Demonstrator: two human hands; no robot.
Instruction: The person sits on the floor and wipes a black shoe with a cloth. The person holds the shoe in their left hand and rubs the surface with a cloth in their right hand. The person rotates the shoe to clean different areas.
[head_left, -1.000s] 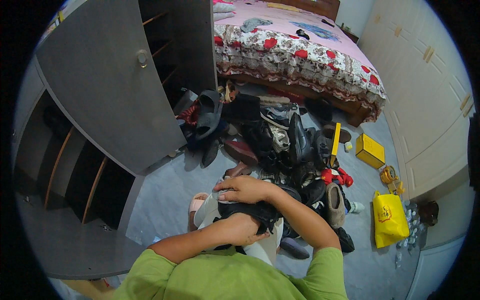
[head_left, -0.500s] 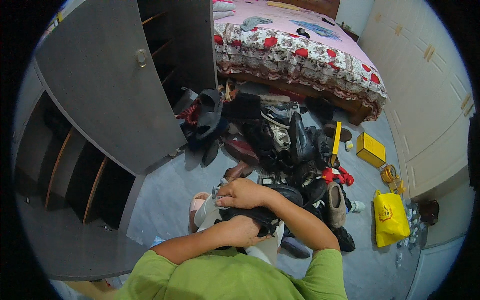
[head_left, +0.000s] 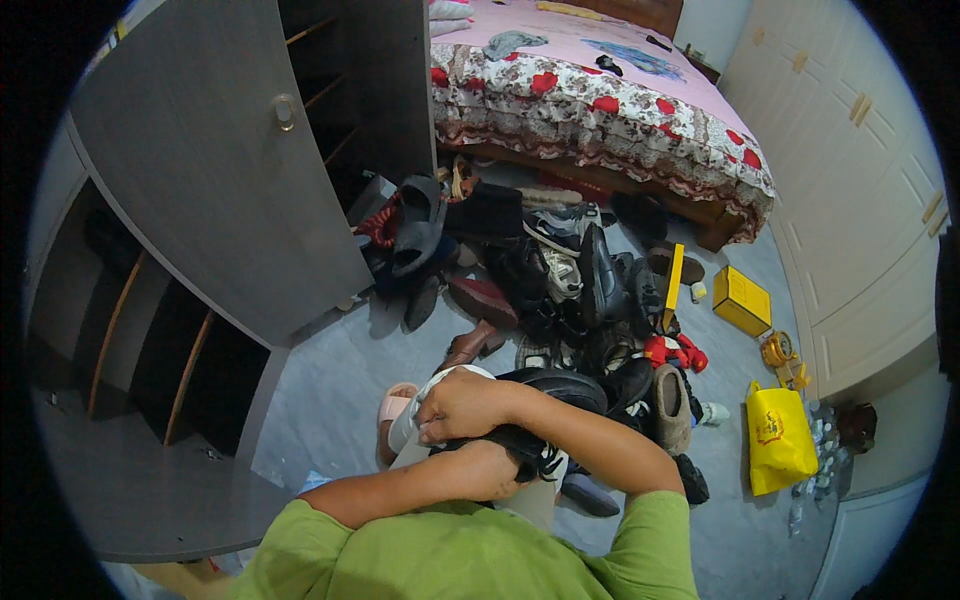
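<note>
Low over my lap, a black lace-up shoe (head_left: pixel 535 450) lies between my two forearms, its laces hanging loose on the right side. My left hand (head_left: pixel 492 472) reaches across and is closed on it, with most of the fingers hidden beneath. Above it, my right hand (head_left: pixel 458 402) bends inward with curled fingers over the far end of the shoe. Whatever those fingers pinch is hidden. Just beyond, my light trouser leg (head_left: pixel 410 428) and a foot in a pink sandal (head_left: pixel 396 402) show.
A heap of mixed shoes (head_left: pixel 580 290) covers the floor ahead, up to the bed (head_left: pixel 600 110). At left stands a grey cabinet (head_left: pixel 210 170) with its door ajar and shelves inside. To the right are a yellow box (head_left: pixel 742 300), a yellow bag (head_left: pixel 780 440) and white wardrobes (head_left: pixel 830 150).
My right hand has turned and curled downward; the greyish piece at its fingertips earlier is now out of sight. The shoe has shifted slightly, showing more of its laces.
</note>
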